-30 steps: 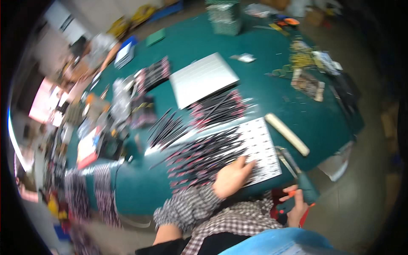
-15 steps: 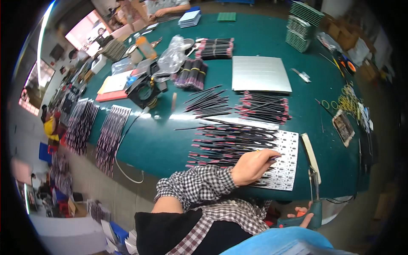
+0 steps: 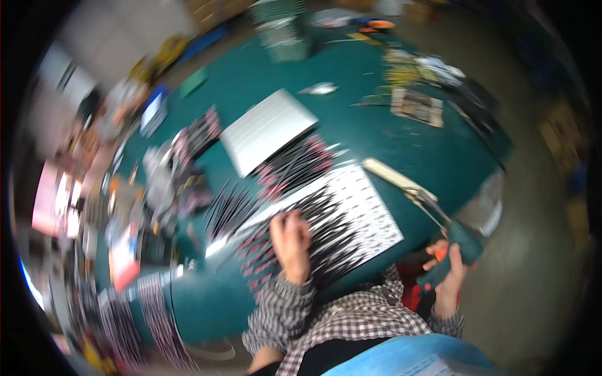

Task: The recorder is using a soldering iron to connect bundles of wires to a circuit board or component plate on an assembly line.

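My left hand (image 3: 292, 245) is over the left part of a white sheet of small circuit boards (image 3: 371, 212), above the black wires with red ends (image 3: 329, 229) spread across it. Its fingers are bent and smeared by motion, so whether they hold a wire is unclear. At the table's near right edge, my right hand (image 3: 453, 276) grips a green pistol-shaped soldering gun (image 3: 463, 247) with an orange trigger. The gun's metal tip points up and left, beside a cream-coloured strip (image 3: 392, 175) on the table.
Beyond the sheet lie more wires (image 3: 298, 164) and a silver-white flat panel (image 3: 269, 130). A plastic bag (image 3: 158, 178) and wire bundles (image 3: 199, 135) are at left. Finished-looking wired strips (image 3: 160, 313) hang over the near left edge. A green rack stack (image 3: 282, 34) stands far back.
The view has swung to the right and blurred. My left hand has moved from the bare right part of the board sheet to the wires on its left. The right hand still holds the soldering gun.
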The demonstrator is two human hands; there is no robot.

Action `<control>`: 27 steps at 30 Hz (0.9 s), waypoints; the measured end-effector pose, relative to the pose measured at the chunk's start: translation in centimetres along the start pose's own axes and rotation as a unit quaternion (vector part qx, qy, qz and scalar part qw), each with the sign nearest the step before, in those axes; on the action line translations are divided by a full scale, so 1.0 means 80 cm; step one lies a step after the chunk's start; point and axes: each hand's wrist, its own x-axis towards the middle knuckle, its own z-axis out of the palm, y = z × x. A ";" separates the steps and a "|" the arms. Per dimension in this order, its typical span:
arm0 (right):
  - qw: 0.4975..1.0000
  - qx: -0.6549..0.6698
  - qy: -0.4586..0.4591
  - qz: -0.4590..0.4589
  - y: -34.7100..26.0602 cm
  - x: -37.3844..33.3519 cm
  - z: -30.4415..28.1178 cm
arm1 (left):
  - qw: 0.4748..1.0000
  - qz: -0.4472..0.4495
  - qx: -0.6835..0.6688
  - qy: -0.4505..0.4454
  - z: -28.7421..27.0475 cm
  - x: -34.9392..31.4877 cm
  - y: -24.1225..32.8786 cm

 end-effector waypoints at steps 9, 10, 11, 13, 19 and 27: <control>0.991 0.009 0.028 -0.130 -0.075 0.004 -0.033 | 0.991 0.119 0.044 -0.042 0.010 -0.027 -0.027; 0.990 0.010 0.028 -0.138 -0.080 0.004 -0.036 | 0.991 0.108 0.044 -0.060 0.012 -0.026 -0.029; 0.990 0.008 0.030 -0.137 -0.083 0.006 -0.039 | 0.991 0.097 0.043 -0.077 0.014 -0.025 -0.031; 0.986 0.003 0.016 -0.166 -0.086 0.009 -0.039 | 0.985 0.113 0.082 -0.098 0.016 -0.018 -0.028; 0.993 0.017 -0.012 -0.114 -0.053 0.024 0.001 | 0.992 0.116 0.040 -0.029 0.003 0.002 -0.039; 0.997 0.031 0.060 -0.044 -0.038 0.002 -0.002 | 0.960 0.223 0.118 -0.119 0.006 -0.007 -0.045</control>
